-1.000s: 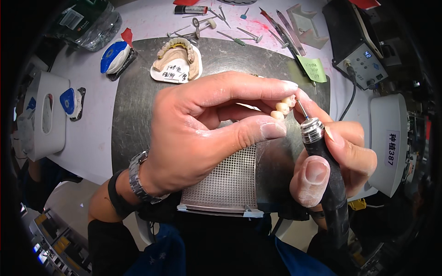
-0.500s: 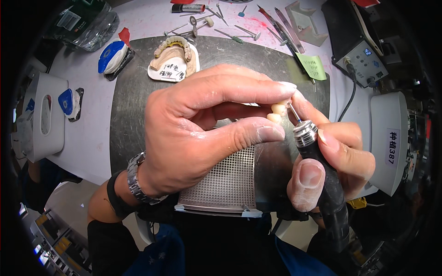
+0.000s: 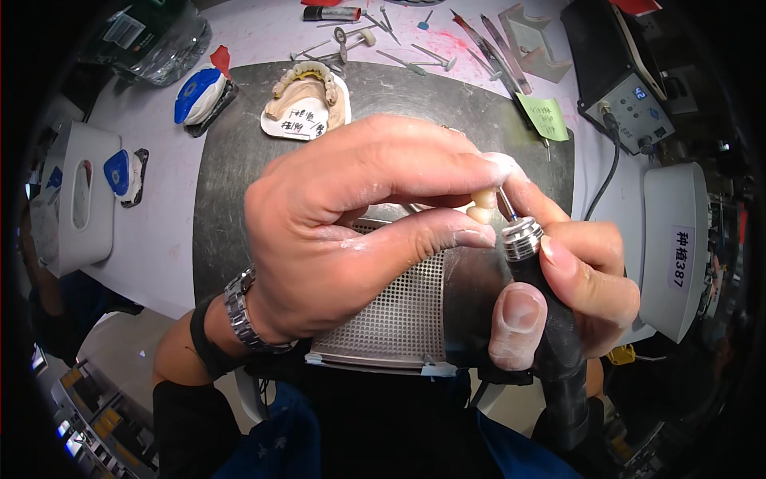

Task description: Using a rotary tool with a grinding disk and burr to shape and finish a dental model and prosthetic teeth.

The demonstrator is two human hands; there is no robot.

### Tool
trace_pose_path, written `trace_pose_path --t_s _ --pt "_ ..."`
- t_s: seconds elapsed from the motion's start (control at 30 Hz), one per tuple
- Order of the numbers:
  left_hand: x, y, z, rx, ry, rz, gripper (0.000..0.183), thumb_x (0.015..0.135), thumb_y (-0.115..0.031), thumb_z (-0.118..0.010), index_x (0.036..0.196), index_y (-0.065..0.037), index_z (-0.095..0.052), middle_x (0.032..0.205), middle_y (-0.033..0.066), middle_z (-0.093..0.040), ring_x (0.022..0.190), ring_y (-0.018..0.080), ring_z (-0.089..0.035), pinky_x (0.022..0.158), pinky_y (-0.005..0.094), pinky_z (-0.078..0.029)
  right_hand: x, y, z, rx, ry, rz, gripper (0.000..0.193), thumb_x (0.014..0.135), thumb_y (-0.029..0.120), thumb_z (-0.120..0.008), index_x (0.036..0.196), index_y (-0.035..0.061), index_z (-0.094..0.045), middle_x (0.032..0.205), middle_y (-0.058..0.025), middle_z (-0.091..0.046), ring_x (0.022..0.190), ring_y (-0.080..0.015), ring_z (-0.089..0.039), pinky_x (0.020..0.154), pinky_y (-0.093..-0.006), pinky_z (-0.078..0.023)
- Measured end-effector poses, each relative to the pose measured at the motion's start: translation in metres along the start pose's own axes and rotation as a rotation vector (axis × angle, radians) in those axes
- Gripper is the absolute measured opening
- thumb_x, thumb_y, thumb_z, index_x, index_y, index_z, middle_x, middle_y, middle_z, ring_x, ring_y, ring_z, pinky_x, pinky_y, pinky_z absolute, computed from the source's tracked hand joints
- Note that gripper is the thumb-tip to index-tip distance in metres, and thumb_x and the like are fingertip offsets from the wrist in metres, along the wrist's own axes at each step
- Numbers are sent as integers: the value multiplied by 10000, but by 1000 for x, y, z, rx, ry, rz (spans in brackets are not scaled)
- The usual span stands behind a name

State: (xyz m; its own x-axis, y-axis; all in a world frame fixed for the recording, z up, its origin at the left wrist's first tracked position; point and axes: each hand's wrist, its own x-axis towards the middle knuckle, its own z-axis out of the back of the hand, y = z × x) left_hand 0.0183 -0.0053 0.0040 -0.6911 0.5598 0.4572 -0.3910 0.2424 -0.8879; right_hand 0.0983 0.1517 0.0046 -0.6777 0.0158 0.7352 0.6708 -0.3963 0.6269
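My left hand pinches a small tooth-coloured dental bridge between thumb and fingertips; the fingers cover much of it. A black rotary handpiece with a silver collar is wrapped by my right hand. Its thin bur points up beside the bridge; whether the two touch, I cannot tell. White dust coats the fingertips of both hands. Below my left hand lies a perforated metal grille. Beyond the hands, a dental model bearing a row of teeth sits on the grey metal plate.
Loose burs and polishing discs lie at the back. At the right stand a control box with a cable and a white bin. Blue-and-white impressions, a white container and a large bottle occupy the left.
The handpiece has tilted more upright and shifted slightly left with my right hand. My left hand has turned a little, and its fingers now hide more of the bridge.
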Motion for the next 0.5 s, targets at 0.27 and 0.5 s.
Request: trace_pose_path --t_s 0.27,0.5 --pt "9 -2 -9 -428 -65 216 354 751 66 -641 1076 85 -502 1014 179 -585 934 204 -602 849 323 -515 4 5 9 23 -52 -51 292 835 154 -591 1002 -21 -427 810 -182 -499 910 -391 -601 849 -431 -503" --pt "4 1 -4 -464 -56 277 268 815 -40 -623 1033 79 -521 1012 185 -590 934 237 -614 851 332 -518 1 2 4 42 -81 -85 268 833 151 -590 1009 3 -452 844 -208 -548 888 -313 -618 835 -391 -489"
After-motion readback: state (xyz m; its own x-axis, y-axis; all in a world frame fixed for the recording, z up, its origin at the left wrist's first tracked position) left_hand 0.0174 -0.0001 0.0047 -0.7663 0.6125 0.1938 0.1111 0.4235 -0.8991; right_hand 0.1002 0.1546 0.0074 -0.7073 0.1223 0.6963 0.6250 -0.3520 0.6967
